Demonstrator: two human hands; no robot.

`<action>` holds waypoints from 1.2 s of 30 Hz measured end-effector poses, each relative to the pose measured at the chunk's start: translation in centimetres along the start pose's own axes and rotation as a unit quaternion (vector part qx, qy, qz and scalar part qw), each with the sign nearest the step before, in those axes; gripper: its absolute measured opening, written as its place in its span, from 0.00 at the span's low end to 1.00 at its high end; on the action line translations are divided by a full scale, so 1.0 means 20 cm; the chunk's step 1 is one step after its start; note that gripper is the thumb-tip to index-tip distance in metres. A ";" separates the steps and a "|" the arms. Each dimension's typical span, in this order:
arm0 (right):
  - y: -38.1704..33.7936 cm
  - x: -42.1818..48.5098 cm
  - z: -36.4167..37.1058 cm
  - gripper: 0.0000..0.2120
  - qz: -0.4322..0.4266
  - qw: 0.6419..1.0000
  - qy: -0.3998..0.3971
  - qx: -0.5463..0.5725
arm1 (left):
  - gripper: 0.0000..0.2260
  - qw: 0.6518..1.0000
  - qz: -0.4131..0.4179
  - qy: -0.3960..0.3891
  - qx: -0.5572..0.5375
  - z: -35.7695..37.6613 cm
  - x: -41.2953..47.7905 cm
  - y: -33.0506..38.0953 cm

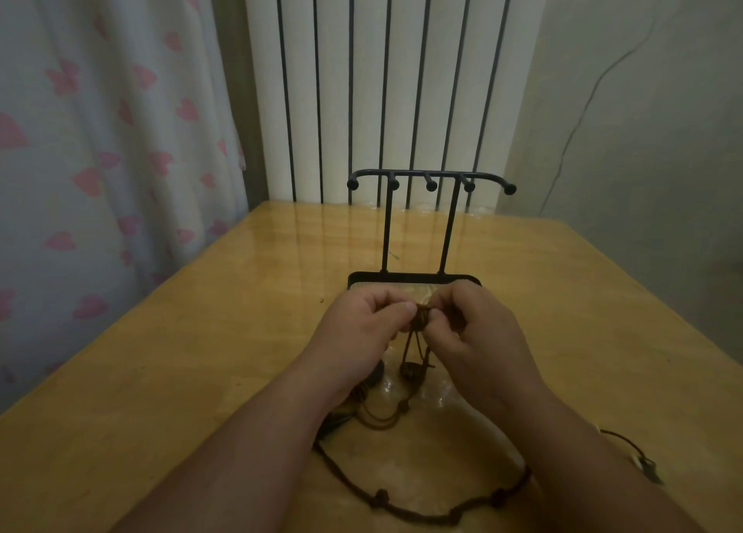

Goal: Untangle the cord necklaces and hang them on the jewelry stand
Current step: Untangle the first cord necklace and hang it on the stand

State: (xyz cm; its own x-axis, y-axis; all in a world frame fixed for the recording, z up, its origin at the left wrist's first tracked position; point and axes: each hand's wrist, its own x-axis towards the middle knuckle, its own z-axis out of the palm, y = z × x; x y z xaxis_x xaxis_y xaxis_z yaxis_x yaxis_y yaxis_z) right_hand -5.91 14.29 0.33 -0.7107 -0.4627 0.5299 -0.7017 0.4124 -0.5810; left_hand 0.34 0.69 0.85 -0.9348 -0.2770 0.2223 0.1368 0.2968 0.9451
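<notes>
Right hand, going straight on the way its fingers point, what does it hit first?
The right hand points at the left hand. The knotted cord both pinch lies between, so it likely meets that first, then the left hand itself.

Wooden table [201, 371] before white radiator [374, 70], heart-print curtain [100, 130] left.

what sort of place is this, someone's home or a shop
Most likely a room in a home, not a shop: a white column radiator stands against the wall, a curtain printed with pink hearts hangs beside it, and a wooden table in the corner holds one jewelry stand.
</notes>
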 end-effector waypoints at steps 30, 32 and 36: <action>-0.03 0.01 -0.02 0.10 0.149 0.964 -0.033 0.220 | 0.11 0.997 -0.079 0.022 0.000 0.03 0.00 0.01; -0.03 0.01 -0.02 0.11 0.144 0.965 -0.048 0.216 | 0.10 0.997 -0.075 0.020 -0.005 0.03 0.00 0.01; -0.03 0.00 -0.02 0.09 0.130 0.965 -0.060 0.219 | 0.06 0.998 -0.065 0.003 -0.017 0.03 0.00 0.01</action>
State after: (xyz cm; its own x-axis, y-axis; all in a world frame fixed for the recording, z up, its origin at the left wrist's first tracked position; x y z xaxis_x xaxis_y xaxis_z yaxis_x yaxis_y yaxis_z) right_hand -5.52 14.36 0.94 -0.8312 -0.4857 0.2707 -0.3927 0.1680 -0.9042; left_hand 0.24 1.31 0.97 -0.9434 -0.3168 0.0982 0.0253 0.2266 0.9737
